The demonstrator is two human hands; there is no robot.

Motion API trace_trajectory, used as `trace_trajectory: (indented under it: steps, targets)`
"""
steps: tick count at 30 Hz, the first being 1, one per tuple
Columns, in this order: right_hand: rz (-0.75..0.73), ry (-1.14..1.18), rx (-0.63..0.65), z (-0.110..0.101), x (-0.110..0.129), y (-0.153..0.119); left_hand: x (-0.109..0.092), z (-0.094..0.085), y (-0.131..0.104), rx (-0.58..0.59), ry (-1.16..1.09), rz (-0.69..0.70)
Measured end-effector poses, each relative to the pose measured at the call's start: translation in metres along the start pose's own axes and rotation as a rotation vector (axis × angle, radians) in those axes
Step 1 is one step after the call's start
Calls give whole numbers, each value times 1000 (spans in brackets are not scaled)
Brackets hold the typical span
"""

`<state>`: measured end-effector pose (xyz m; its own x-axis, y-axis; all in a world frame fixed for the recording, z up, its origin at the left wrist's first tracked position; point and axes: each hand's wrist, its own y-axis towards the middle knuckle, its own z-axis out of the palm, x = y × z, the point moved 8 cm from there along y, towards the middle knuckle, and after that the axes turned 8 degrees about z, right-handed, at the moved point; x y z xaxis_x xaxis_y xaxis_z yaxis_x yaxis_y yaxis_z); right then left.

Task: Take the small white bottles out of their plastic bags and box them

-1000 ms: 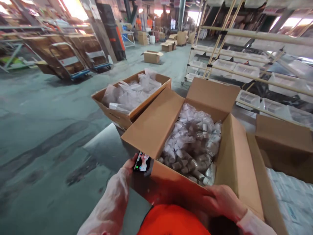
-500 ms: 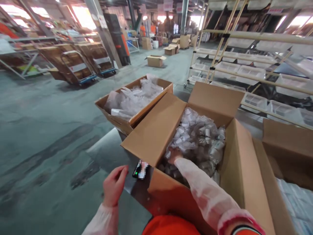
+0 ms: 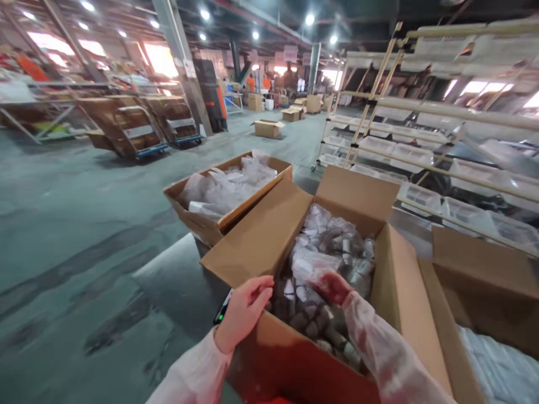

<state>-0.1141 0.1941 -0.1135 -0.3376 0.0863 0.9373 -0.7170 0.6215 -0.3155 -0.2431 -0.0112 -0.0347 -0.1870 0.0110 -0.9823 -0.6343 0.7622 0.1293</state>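
Observation:
My right hand [image 3: 334, 287] is inside the open cardboard box [image 3: 408, 286], its fingers closed on a crumpled clear plastic bag [image 3: 311, 264]. Under and around it lie several small white-capped bottles or tubes [image 3: 311, 314], some wrapped in clear plastic; their exact kind is hard to tell. My left hand [image 3: 246, 308] hovers by the box's near left corner, fingers loosely bent and thumb a little apart, with nothing seen in it. Behind that hand, a phone [image 3: 222, 308] is mostly covered on the metal table [image 3: 168, 275].
Left of the box stands a carton of clear plastic bags [image 3: 193, 221]. To the right, another carton [image 3: 484, 264] holds pale packed items. A rack with white bins [image 3: 412, 154] rises at back right. Loaded trolleys [image 3: 138, 132] and an open box [image 3: 267, 129] are on the floor.
My right hand has drawn the plastic bag nearer and to the right, uncovering the bottles below. My left hand has moved right to the box corner, now partly hiding the phone. The view has tilted up.

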Motion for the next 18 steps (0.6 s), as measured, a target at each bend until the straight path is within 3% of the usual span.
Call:
trace_trajectory:
  steps: [2, 5, 8, 12, 18]
  targets:
    - [13, 282, 67, -20, -1, -36, 8, 42, 9, 121, -176, -75]
    - [2, 560, 57, -36, -4, -85, 3, 123, 11, 387, -487, -113]
    - [-38, 660, -73, -47, -11, -122, 3, 173, 3, 419, -593, -193]
    - [-70, 855, -106, -44, -23, -158, 10, 190, -10, 331, -526, -215]
    - [-116, 978, -278, -28, -37, -171, -22, 193, -12, 235, -292, 46]
